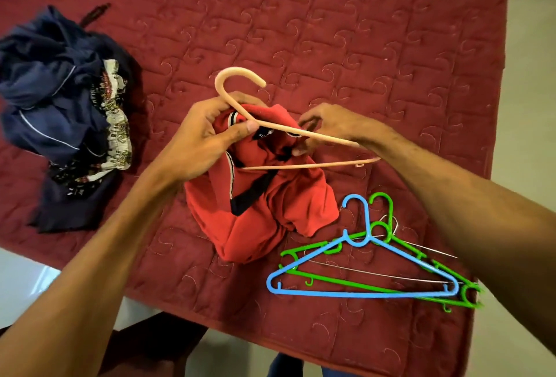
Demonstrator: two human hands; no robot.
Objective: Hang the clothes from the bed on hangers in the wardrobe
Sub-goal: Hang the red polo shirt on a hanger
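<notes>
My left hand (204,133) is clamped on the neck of a peach hanger (270,126), thumb pressed over it just below the hook, with the collar of the red shirt (264,205) bunched under my fingers. My right hand (331,127) is close beside it, fingers curled and pinching the shirt's fabric by the hanger's far arm. The shirt hangs crumpled from both hands, and its lower part rests on the bed (361,45), which has a quilted maroon cover. Just to the right of the shirt, a blue hanger (361,294) lies on top of a green hanger (346,282) and a thin wire hanger (376,276). Well apart to the left sits a pile of navy clothes (51,90) with a patterned cloth (117,130) tucked against it.
</notes>
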